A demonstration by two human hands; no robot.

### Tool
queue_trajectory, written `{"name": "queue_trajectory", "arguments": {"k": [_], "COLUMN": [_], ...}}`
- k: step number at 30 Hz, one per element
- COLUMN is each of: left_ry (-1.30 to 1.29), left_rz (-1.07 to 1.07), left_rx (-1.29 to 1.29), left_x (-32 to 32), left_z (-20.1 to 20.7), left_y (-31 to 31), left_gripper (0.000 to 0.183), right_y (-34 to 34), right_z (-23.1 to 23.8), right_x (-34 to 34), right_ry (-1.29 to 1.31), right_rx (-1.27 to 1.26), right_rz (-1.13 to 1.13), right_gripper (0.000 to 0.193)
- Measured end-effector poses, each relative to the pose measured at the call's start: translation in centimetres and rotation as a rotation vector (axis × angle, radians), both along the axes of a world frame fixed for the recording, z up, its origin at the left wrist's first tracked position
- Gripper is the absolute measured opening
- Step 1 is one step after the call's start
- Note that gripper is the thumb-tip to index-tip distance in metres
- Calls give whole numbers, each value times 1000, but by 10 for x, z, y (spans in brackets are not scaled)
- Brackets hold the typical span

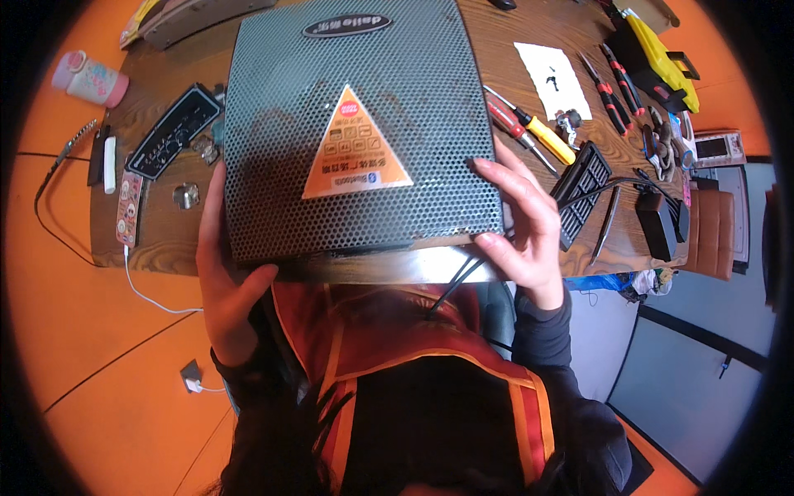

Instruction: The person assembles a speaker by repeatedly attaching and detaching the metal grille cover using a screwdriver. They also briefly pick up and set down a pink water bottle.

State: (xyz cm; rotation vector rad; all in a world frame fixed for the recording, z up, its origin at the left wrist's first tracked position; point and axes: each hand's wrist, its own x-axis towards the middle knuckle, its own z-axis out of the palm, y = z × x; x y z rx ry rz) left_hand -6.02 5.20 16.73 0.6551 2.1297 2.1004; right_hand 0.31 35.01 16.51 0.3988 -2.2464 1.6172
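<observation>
A box-shaped speaker (pixel 273 124) with a dark perforated metal grille faces up in front of me. An orange triangular sticker (pixel 356 153) is on the grille, and a dark oval badge sits near its far edge. My left hand (pixel 227 277) grips the near left corner, its thumb at the front edge and its fingers along the side. At the near right corner my right hand (pixel 527 227) is closed round the edge, with fingertips on the grille. Parts of both hands' fingers are hidden by the speaker. A black cable (pixel 456 288) hangs below the near edge.
Right of the speaker lie screwdrivers (pixel 546 136), white paper (pixel 536 62) with small dark parts, pliers (pixel 610 107), a slotted black panel (pixel 585 190) and a yellow toolbox (pixel 662 66). On the left are a black control panel (pixel 175 132), a power strip (pixel 128 211) and a bottle (pixel 93 80).
</observation>
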Motion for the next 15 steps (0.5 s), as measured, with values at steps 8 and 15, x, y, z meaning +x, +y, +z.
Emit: {"name": "queue_trajectory", "arguments": {"k": [8,15], "left_ry": [60,200], "left_rz": [35,201], "left_rx": [5,-52], "left_x": [2,7], "left_z": [-2,-12], "left_y": [2,13], "left_gripper": [85,82], "right_y": [-18,-24], "right_z": [14,15], "right_x": [9,7], "right_ry": [58,14], "right_rx": [375,361], "right_rz": [-191,-226], "right_gripper": [46,52]}}
